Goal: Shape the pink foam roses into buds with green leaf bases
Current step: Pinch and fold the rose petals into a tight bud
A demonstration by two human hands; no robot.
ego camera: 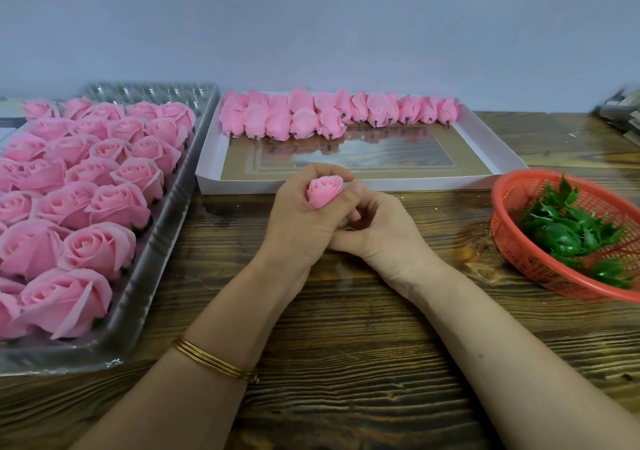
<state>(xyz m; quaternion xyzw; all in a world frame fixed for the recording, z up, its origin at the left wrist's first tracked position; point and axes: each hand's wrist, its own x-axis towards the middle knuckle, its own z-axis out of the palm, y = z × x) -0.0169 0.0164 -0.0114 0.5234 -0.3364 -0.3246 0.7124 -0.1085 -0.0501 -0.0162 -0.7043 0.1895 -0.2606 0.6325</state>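
Head view: my left hand (301, 214) is wrapped around one pink rose (325, 193). Its fingers and thumb curl round the lower half, so only the rolled top shows above my fist. My right hand (377, 228) presses in from the other side with its fingers curled against the left hand and the flower's flank. I cannot tell whether it truly pinches the rose or only rests there, because the left hand hides the base. The rose sits just in front of the near wall of the white box (207, 179), over the wooden table (346, 363).

A row of finished buds (311, 117) lies along the far side of that box, stubs pointing towards me. Left of the box is a clear plastic tray (166, 241) packed with open roses (100, 245). Right of the box, near its front corner, a red basket (512, 241) holds green leaf bases (568, 231). Nothing lies between my hands and the box.

Both forearms come in from the near edge and meet at the hands, wrists low on the wood, with gold bangles (214, 361) on the left wrist.

The rose's long axis stands roughly upright, opening upward and base down inside my fist.
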